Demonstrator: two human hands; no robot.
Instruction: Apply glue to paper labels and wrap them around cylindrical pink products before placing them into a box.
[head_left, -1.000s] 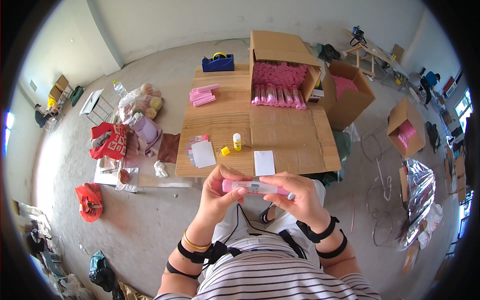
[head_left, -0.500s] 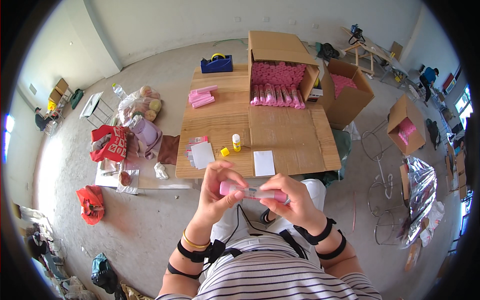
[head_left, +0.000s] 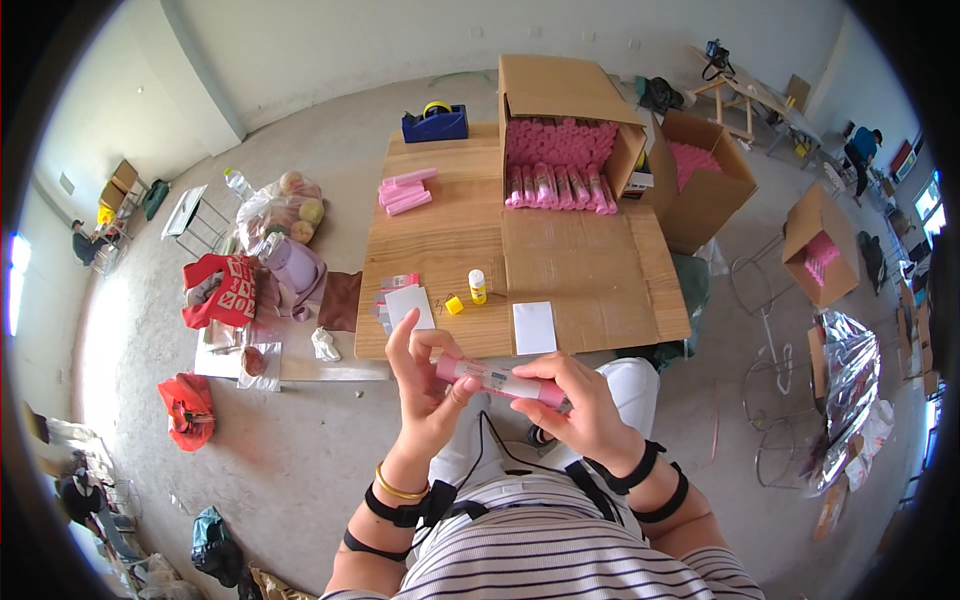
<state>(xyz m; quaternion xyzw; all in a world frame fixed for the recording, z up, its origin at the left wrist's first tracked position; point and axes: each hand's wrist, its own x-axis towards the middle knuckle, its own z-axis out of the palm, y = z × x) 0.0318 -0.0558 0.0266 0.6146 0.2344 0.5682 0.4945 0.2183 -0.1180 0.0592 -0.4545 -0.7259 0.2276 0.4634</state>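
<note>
A pink roll (head_left: 508, 383) with a pale printed label round its middle is held between my two hands, just off the table's near edge. My left hand (head_left: 428, 388) pinches its left end between thumb and fingers, with the forefinger raised. Toward the other end, the fingers and thumb of my right hand (head_left: 585, 402) close around the roll. On the table beyond stands an uncapped glue stick (head_left: 477, 288), its yellow cap (head_left: 454, 305) lying beside it. A white label stack (head_left: 408, 303) lies left of the cap; another white stack (head_left: 534, 328) lies on flattened cardboard.
The wooden table (head_left: 455, 220) bears a cardboard box (head_left: 560, 85) packed with pink rolls, several loose rolls (head_left: 407, 191) and a blue tape dispenser (head_left: 436, 126). Another open box (head_left: 735, 205) stands right of the table. A red bag (head_left: 219, 292) sits on the lower surface at left.
The roll stays in both hands and has tilted slightly, its right end lower. My left forefinger has lifted away from the roll. The view has shifted slightly.
</note>
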